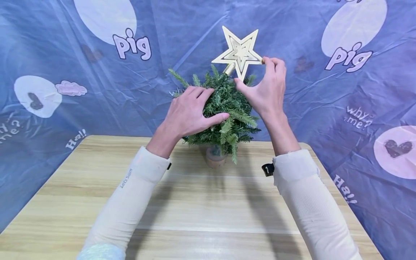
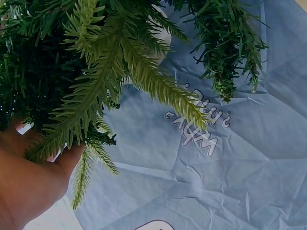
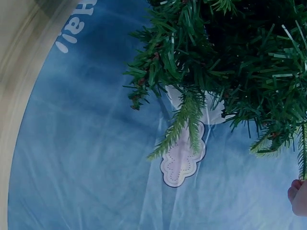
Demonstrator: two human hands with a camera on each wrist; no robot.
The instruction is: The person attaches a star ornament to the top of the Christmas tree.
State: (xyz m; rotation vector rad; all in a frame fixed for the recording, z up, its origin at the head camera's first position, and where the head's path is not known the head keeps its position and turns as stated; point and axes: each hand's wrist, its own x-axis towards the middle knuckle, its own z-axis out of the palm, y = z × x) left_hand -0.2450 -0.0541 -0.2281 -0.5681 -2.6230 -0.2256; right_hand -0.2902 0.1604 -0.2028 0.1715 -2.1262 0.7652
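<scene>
A gold star tree topper [image 1: 241,53] with a short tube tilts at the tip of a small artificial Christmas tree [image 1: 227,104]. The tube's lower end meets the top needles. My right hand [image 1: 268,85] holds the star, fingertips at its right point and thumb at its lowest point. Around the tree's upper left side, my left hand [image 1: 190,112] grips the foliage, its thumb across the front. The left wrist view shows that hand [image 2: 33,177] cupped about green branches [image 2: 91,96]. Only a fingertip of the right hand [image 3: 300,199] shows in the right wrist view, beside the needles.
The tree's round pot [image 1: 215,159] stands near the back edge of a light wooden table [image 1: 208,213]. A wrinkled blue printed cloth [image 1: 182,32] hangs behind and along both sides. A black strap end [image 1: 268,169] sticks out by the right cuff.
</scene>
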